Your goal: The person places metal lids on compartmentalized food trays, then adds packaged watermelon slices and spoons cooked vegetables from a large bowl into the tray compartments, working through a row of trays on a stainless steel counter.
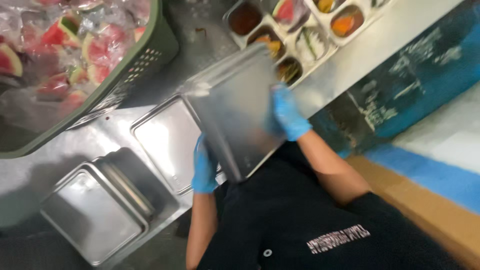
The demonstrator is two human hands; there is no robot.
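I hold a flat rectangular steel lid [235, 107] tilted up over the steel counter [360, 55]. My left hand [204, 167], in a blue glove, grips its near left edge. My right hand [287, 112], also in a blue glove, grips its right edge. The lid hides part of a filled compartment meal tray [300, 35] that holds watermelon, rice and other foods. Another closed steel tray [167, 137] lies on the counter just left of the lid, beside my left hand.
A green plastic basket [145, 60] full of wrapped watermelon slices stands at the upper left. Stacked steel lids or trays [95, 215] lie at the lower left. A blue and dark floor [425, 85] runs along the right, with a brown cardboard edge [430, 210].
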